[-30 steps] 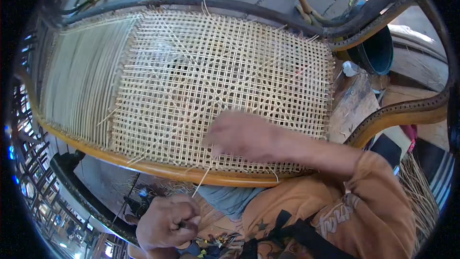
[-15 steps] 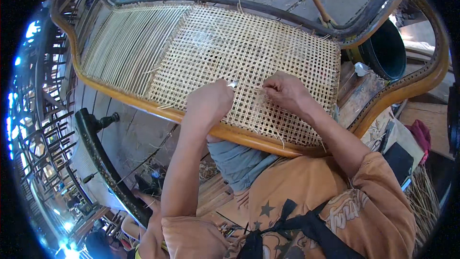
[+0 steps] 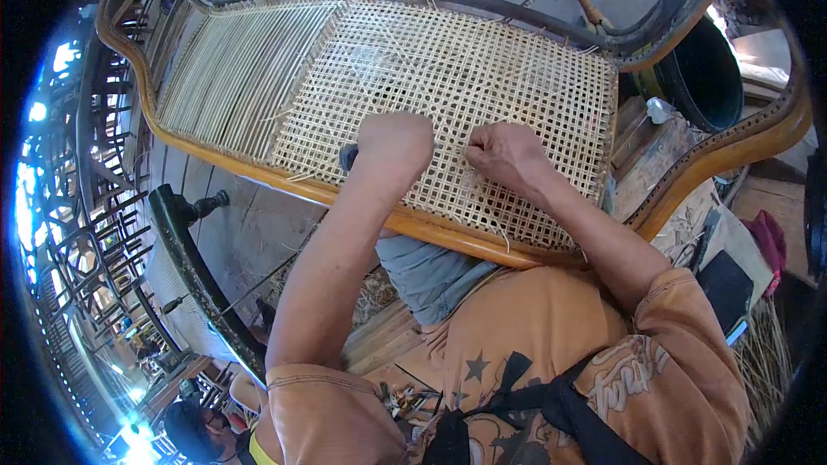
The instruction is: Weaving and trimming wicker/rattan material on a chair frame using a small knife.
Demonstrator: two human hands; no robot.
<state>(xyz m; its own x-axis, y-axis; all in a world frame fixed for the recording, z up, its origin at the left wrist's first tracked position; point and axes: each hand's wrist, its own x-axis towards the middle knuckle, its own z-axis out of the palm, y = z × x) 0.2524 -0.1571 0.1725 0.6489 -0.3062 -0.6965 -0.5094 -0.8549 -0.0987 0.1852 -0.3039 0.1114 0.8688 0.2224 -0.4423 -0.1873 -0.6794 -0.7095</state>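
Workshop with a plank floor

Grey floorboards (image 3: 258, 232); stacked dark chair frames (image 3: 95, 232) on the left, a dark bucket (image 3: 702, 69) far right, daylight throughout.

Woven cane panel (image 3: 482, 77): open surface above and to the left of both hands, free of tools, reaching to the unwoven parallel strands (image 3: 233, 77) at the left end. Left hand (image 3: 392, 142) and right hand (image 3: 504, 155) rest close together on the lower weave, leaving only a narrow gap between them. Orange wooden frame rail (image 3: 258, 176) bounds the near edge (forearms cross over it). Dark curved frame (image 3: 517, 4) closes the far edge. Dark bucket (image 3: 702, 69) stands just past the right end, beside the curved orange arm (image 3: 732, 151). Black curved rail (image 3: 194, 267) blocks the lower left floor.
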